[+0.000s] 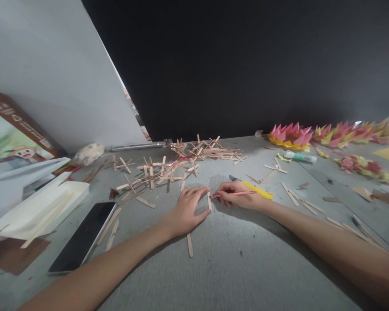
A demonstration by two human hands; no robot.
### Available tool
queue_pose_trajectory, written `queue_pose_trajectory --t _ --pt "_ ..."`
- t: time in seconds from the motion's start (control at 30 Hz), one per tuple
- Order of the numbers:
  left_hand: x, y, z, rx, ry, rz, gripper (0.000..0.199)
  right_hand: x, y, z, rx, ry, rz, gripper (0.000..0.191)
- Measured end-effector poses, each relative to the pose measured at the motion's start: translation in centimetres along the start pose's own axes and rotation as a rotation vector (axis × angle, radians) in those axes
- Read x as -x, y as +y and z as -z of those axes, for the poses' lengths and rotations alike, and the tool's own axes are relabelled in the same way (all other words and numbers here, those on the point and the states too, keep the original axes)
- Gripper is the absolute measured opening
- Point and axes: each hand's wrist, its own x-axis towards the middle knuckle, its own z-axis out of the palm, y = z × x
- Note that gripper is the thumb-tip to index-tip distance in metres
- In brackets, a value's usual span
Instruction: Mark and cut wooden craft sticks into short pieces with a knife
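Observation:
My left hand [188,211] rests on the table, its fingertips and thumb steadying the two ends of a short wooden craft stick [209,201]. Between the fingers of my right hand [231,192] is a slim red pencil [247,192], its tip at the stick's right edge. Another craft stick [189,247] lies partly hidden beneath my left hand, with one end showing toward me. Just behind my right hand and wrist lies a yellow utility knife [259,188], partly covered by them.
Craft sticks glued into crosses [151,172] and a pile of sticks [217,151] spread toward the back. A phone [82,237] and a pale tray [45,207] lie left. Right are a glue stick [300,157], pink-yellow paper shapes [290,137] and loose sticks [290,194].

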Motion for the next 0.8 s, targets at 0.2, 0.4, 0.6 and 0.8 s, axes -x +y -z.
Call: queue_pose_trajectory --t 0.2,0.4,0.6,0.8 --pt "-0.01 -0.11 -0.01 0.005 -0.032 0.034 0.060 -0.07 0.17 0.00 0.007 0.004 0.010 0.026" --pt "-0.05 0.02 0.22 0.010 -0.021 0.025 0.060 -0.10 -0.43 0.04 0.015 -0.034 -0.011 0.023" --pt "-0.02 -0.05 0.11 0.011 -0.027 0.034 0.059 -0.05 -0.47 0.11 0.017 -0.036 -0.003 0.024" --pt "-0.01 0.00 0.22 0.000 -0.031 0.031 0.060 -0.02 -0.24 0.09 0.016 -0.012 0.003 0.027"
